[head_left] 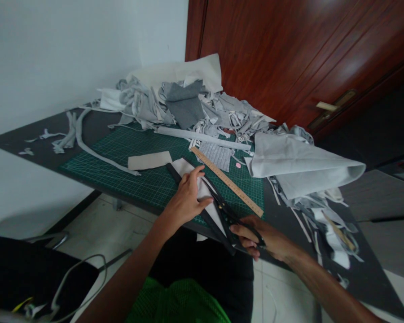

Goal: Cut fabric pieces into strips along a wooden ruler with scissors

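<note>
My left hand rests over a pale fabric strip, its thumb and forefinger spread apart on the cloth. In my right hand is a pair of black scissors, my fingers in the handle loops. The scissor blades point up and left along the far edge of the pale strip, close to my left fingers. A dark strip runs along the near side of the pale one, partly covered by my left hand. Beyond the scissors a wooden ruler lies slantwise on the green cutting mat.
A cream rectangle of fabric lies left of my hand. Grey scraps are heaped along the back. A folded pale cloth and more cuttings lie at the right. A black chair stands lower left; a wooden door is behind.
</note>
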The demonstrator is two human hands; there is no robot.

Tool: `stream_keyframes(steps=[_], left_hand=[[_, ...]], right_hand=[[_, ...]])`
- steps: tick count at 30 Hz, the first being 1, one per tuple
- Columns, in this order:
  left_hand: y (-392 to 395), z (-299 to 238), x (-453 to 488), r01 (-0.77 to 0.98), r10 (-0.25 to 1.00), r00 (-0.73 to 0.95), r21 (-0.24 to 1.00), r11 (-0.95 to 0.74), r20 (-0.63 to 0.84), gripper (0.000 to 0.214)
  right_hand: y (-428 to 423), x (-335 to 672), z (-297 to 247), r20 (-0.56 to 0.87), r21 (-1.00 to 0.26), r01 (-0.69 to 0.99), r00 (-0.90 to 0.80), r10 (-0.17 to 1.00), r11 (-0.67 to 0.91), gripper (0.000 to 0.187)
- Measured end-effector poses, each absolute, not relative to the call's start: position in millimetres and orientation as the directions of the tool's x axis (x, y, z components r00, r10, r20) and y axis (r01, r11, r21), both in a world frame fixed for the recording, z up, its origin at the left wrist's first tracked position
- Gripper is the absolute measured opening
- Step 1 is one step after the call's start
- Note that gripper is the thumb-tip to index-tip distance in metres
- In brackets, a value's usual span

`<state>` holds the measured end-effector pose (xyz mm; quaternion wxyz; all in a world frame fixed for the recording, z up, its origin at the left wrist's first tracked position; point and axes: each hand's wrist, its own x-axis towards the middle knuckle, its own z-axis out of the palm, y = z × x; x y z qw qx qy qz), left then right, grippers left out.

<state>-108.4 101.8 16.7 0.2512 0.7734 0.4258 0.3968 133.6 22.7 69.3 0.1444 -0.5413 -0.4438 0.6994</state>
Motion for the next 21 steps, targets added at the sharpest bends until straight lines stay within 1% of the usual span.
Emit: stream_keyframes(steps=[10, 18, 21], left_hand=[[102.2, 14.7, -108.1, 0.458, 0.857, 0.317, 0.726, -0.513, 0.406, 0.098], [103.7, 18.1, -107.3, 0.540, 0.866, 0.297, 0.677, -0.500, 0.403, 0.099], [105.4, 20.5, -109.6, 0.544, 0.871, 0.311, 0.680, -0.491, 0.380, 0.098]], right_hand=[[23.9, 131.4, 72.3, -0.623, -0.782, 0.301, -0.367, 0.691, -0.546, 0.055], [24.0, 133.7, 72.8, -0.622, -0.783, 0.323, -0.365, 0.693, -0.532, 0.054], [25.3, 134.9, 71.3, -0.625, -0.780, 0.326, -0.373, 0.686, -0.534, 0.055]])
